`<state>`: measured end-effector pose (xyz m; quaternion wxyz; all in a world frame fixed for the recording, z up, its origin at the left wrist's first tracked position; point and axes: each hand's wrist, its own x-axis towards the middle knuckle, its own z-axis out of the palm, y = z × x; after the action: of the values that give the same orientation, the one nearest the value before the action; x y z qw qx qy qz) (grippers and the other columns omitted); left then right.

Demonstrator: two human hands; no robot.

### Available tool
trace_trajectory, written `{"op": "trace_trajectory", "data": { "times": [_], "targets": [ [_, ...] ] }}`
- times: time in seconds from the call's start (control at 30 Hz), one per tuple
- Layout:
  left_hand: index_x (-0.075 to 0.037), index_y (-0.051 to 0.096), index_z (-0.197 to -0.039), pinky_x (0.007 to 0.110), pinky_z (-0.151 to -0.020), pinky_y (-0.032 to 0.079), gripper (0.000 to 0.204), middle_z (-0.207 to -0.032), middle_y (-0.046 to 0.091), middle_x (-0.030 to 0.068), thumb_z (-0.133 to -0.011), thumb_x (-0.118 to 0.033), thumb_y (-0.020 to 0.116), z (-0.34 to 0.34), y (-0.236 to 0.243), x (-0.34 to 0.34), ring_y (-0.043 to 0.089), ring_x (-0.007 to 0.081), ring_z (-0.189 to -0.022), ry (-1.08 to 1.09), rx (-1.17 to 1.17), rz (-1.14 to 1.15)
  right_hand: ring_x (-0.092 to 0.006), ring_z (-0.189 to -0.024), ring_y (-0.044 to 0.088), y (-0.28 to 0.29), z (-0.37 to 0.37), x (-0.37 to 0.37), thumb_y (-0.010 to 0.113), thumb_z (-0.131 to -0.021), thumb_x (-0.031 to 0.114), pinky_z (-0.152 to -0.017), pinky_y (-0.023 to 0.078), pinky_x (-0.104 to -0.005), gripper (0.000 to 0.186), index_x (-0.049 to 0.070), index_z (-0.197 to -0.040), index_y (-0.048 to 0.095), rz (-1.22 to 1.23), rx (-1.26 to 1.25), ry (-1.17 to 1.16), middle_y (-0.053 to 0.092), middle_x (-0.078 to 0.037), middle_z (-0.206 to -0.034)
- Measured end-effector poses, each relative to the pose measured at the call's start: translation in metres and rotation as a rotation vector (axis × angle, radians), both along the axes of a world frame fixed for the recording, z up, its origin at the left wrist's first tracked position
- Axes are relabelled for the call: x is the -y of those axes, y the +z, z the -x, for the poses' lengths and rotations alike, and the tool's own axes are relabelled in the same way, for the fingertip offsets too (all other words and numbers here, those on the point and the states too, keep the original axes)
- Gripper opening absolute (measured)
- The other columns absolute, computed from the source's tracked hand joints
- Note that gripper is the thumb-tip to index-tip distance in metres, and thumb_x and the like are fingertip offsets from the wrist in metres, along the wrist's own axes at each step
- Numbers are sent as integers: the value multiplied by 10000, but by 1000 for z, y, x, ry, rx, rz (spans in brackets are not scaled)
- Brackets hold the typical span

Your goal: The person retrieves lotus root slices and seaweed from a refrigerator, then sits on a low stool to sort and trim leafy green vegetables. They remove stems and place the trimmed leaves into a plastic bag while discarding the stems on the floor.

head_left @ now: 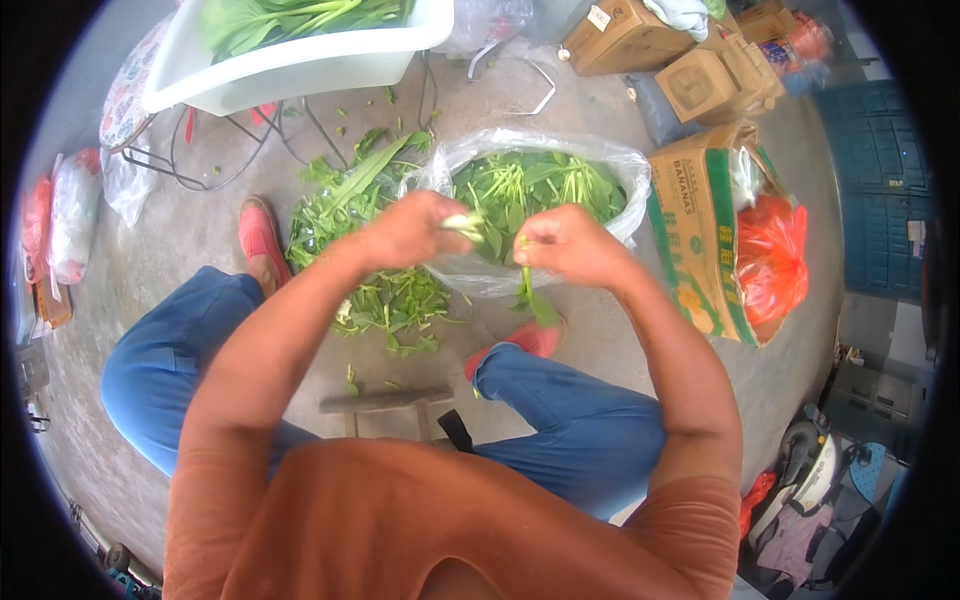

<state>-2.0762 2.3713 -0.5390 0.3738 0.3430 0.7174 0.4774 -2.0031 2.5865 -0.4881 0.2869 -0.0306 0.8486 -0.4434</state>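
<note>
My left hand [412, 232] is closed round a small bunch of leafy greens [466, 226], its pale cut stems pointing right. Just to the right, my right hand [570, 246] pinches a single green stem [527, 284] with a leaf hanging down from it. Both hands are above the near edge of a clear plastic bag [628, 190], which stands open and holds many leafy greens [540, 180]. On the floor left of the bag lies a loose heap of leaves and stems [395, 300], partly behind my left forearm.
A white tub [290, 72] of greens rests on a metal-legged stand at the far left. On the right stands a cardboard box [700, 225] with a red plastic bag [772, 255]. Brown cartons [620, 38] sit at the back right. A low wooden stool [386, 400] is between my legs.
</note>
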Motion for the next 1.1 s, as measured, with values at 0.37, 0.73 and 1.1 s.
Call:
{"op": "trace_trajectory", "data": {
  "times": [0.37, 0.73, 1.1],
  "targets": [
    [-33, 658, -912, 213, -605, 402, 195, -743, 602, -30, -781, -174, 694, -21, -4, -18, 493, 55, -665, 168, 645, -110, -70, -643, 489, -15, 8, -3, 599, -816, 142, -600, 415, -224, 119, 33, -861, 593, 451, 182, -249, 563, 4, -749],
    [-8, 631, -883, 352, -666, 444, 265, -717, 621, 105, -798, -258, 610, -9, -3, -9, 571, 215, -685, -211, 70, 196, -81, -576, 509, -16, 2, 12, 608, -811, 122, -525, 413, -254, 119, 19, -752, 603, -221, -182, 186, 556, -21, -623],
    [-46, 541, -1014, 264, -613, 483, 223, -777, 586, 28, -912, -239, 495, -47, -25, -12, 546, 115, -694, 357, 738, -126, -80, -487, 450, -32, 3, 18, 635, -787, 128, -438, 360, -276, 210, 8, -652, 529, 110, 83, -438, 522, -11, -576]
  ]
}}
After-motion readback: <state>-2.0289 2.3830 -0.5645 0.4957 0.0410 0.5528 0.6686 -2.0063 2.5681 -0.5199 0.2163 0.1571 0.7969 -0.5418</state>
